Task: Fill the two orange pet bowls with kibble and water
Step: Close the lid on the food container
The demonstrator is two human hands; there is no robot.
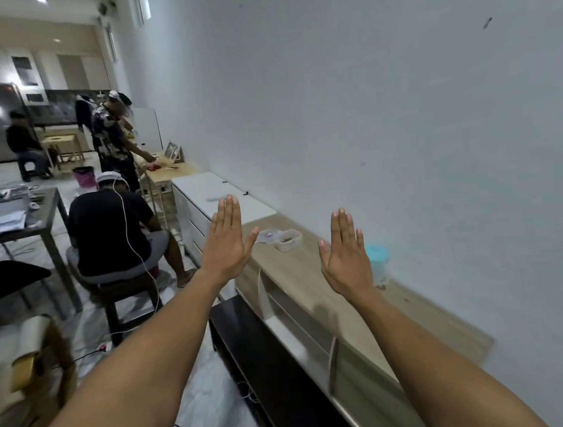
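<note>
White wall (366,103) fills most of the view, and a long pale wooden table (313,278) runs along its foot; everything below is placed relative to that table. Other people sit and stand well beyond its far end. Both arms stretch out over the table. The left hand (226,243) hovers above its near edge, flat, fingers straight and together, gripping nothing. The right hand (345,257) hovers above the middle of the tabletop, equally flat and empty. On the table behind the right hand stands a pale blue container (378,261), partly hidden. Farther along the tabletop sits a clear plastic tub (287,240) with something brown inside, possibly kibble. No orange bowls appear anywhere, so I judge the task unstarted: finding the bowls, filling both with kibble and water all remain.
</note>
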